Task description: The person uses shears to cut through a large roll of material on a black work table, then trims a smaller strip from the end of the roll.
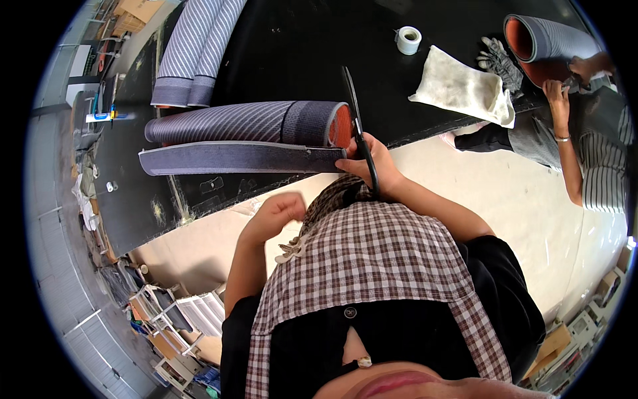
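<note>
A partly rolled grey striped mat (246, 159) with an orange-red backing lies along the near edge of the black table. Its flat end flap hangs toward me. At the mat's right end, my right hand (375, 163) grips black-handled scissors (364, 143), blades pointing up and away. The thumb of that hand rests on the corner of the flap. My left hand (279, 216) is raised in front of my checked apron (379, 253), apart from the mat, with its fingers curled in. Whether anything small is inside them is hidden.
Two more rolled mats (199, 53) lie at the far left of the black table (299, 60). A tape roll (408, 40), a white cloth (458, 86) and grey gloves (500, 63) lie at the right. Another person's hands (561, 100) work at a rolled mat (551, 40) there.
</note>
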`<state>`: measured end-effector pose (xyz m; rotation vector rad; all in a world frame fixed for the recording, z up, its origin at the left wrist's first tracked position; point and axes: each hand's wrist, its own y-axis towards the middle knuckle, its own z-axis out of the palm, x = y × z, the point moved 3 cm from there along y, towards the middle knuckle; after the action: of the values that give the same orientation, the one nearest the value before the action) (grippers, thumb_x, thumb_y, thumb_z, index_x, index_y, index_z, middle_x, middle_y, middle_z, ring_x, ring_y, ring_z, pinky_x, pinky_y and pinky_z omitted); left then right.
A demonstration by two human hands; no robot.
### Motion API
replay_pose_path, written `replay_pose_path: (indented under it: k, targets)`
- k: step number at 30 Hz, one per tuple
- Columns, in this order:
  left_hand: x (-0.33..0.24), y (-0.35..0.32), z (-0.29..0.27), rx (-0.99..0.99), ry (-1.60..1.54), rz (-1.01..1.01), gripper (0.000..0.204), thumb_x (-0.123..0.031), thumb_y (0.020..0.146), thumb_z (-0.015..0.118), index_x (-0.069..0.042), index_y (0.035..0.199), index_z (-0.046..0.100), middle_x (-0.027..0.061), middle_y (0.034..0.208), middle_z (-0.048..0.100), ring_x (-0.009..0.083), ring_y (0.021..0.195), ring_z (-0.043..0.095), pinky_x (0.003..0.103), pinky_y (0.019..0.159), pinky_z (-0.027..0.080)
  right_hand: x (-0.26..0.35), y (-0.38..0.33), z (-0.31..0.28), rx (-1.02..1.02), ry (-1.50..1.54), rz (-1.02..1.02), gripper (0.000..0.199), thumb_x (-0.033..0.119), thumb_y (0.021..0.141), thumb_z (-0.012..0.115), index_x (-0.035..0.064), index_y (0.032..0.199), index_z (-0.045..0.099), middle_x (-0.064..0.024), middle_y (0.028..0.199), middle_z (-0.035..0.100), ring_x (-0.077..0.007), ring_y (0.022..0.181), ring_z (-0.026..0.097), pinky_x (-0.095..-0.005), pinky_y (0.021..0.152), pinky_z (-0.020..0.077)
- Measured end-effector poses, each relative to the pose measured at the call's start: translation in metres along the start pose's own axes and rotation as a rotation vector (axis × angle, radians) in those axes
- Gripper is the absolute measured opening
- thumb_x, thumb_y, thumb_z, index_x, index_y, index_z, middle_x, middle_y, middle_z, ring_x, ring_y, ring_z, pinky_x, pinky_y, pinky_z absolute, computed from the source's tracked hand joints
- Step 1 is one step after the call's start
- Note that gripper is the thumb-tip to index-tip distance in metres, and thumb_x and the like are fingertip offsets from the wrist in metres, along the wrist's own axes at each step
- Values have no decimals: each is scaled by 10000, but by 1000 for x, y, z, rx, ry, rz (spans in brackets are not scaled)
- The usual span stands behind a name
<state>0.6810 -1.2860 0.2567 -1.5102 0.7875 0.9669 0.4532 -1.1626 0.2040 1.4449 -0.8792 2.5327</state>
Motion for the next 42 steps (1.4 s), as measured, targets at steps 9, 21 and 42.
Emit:
replay_pose_path:
  k: [9,21,42]
  targets:
    - [-16,-46,-15,-876,757,159,246,-229,842,807,-69,1007,719,90,1140,702,273,1126,632,445,998,441,-12,3,-2,76,-50,-4,387,22,760,846,84,953,517,-3,878,602,-93,809,597,-249,771,530]
    - [-39,37,-25,-569,947,379,223,-368,856,783,-152,892,738,-49,891,694,169,927,628,457,1089,251,60,-52,-39,10,-989,-297,580,405,753,902,29,1010,542,-123,921,646,-279,854,647,-386,763,514]
    - [-52,67,15,-509,941,873,223,-260,752,867,-145,896,743,-16,873,698,189,837,647,391,878,469,117,-90,-28,21,-1805,-493,620,413,612,890,40,979,558,-99,989,559,-292,971,559,-402,849,467]
